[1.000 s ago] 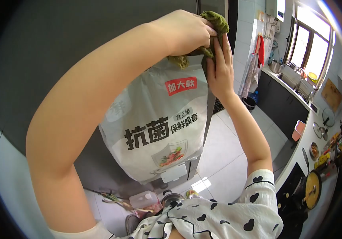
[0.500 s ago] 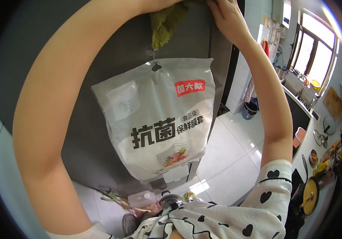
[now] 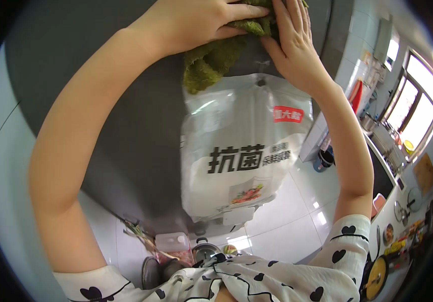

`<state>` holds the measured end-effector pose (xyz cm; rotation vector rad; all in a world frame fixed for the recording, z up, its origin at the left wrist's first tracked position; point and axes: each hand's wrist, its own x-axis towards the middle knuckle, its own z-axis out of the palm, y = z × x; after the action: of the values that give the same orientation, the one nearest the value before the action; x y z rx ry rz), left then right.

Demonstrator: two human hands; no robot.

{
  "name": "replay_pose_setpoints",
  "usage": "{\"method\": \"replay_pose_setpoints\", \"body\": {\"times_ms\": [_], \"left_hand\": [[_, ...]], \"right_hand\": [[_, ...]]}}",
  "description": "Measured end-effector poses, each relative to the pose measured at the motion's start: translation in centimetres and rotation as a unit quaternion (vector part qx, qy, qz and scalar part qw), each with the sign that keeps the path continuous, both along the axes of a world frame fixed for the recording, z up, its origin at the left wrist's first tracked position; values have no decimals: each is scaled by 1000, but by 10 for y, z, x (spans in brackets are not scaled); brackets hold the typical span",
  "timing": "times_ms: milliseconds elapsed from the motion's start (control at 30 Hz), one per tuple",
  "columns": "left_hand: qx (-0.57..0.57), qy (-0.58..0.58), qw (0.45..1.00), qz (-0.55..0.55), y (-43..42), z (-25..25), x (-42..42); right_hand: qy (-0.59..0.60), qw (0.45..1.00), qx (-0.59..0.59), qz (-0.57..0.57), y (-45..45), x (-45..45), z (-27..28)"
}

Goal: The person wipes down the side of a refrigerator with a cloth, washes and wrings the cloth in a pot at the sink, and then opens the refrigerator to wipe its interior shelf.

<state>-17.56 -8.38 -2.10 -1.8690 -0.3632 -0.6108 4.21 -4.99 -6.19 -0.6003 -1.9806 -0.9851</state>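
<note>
A green cloth (image 3: 211, 63) is bunched against the dark grey panel (image 3: 130, 131), one end drooping. My left hand (image 3: 201, 20) grips it, with cloth showing between the fingers. My right hand (image 3: 294, 43) lies against the cloth's right side, fingers stretched out and pointing up, thumb apart; bits of green show around its fingertips. Just below both hands a plastic bag (image 3: 241, 196) with black and red printing hangs from a small hook (image 3: 262, 63) on the panel. Its upper left corner sits behind the drooping cloth.
On the floor below stand a lidded pot (image 3: 207, 250), a pale plastic jug (image 3: 172, 242) and some long green onions (image 3: 143, 236). To the right runs a counter with a pan (image 3: 376, 279), glass lids and condiments. A bucket (image 3: 323, 161) stands farther back, near the window (image 3: 408, 95).
My view has shifted, so the hands and cloth appear lower and the bag farther right. More of the cloth and of both hands shows. The bag's surface is creased differently.
</note>
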Motion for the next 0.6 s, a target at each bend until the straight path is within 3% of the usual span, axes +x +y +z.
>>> {"method": "replay_pose_setpoints", "body": {"times_ms": [333, 433, 600], "left_hand": [[5, -205, 976, 71, -47, -69, -105], [-20, -285, 955, 77, -51, -117, -117], [-47, -380, 922, 65, -46, -215, -117]], "right_hand": [[-123, 989, 64, 51, -41, -124, 3], [-152, 987, 44, 40, -61, -151, -23], [-84, 995, 10, -54, -80, -189, -115]]}}
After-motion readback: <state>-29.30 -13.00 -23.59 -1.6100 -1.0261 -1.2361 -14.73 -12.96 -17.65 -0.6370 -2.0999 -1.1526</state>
